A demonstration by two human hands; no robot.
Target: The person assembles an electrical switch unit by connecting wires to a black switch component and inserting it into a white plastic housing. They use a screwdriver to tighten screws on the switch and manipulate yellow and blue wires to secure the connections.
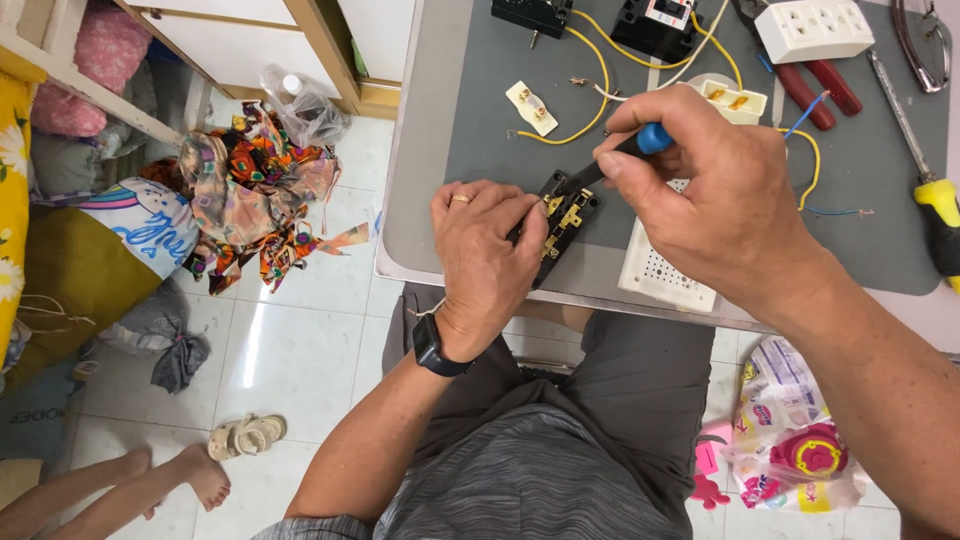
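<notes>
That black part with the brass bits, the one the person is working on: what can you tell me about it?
The black electrical part is a long, flat block, seemingly plastic, with several brass-coloured terminals on its upturned face. It lies slanted on the grey mat near the table's front edge. The left hand pinches its near side, hiding some of it. The right hand holds a blue-handled screwdriver, whose tip meets the part's upper end.

Black socket body [562,222]: matt plastic, carrying bright brass-coloured metal contacts. It rests on a matt grey mat [480,120] of smooth finish. Right of the socket, perforated white plate [660,270]: smooth plastic. Screwdriver [640,145] above it: glossy blue plastic handle. Yellow wires [590,60] beyond: smooth plastic sheathing.
</notes>
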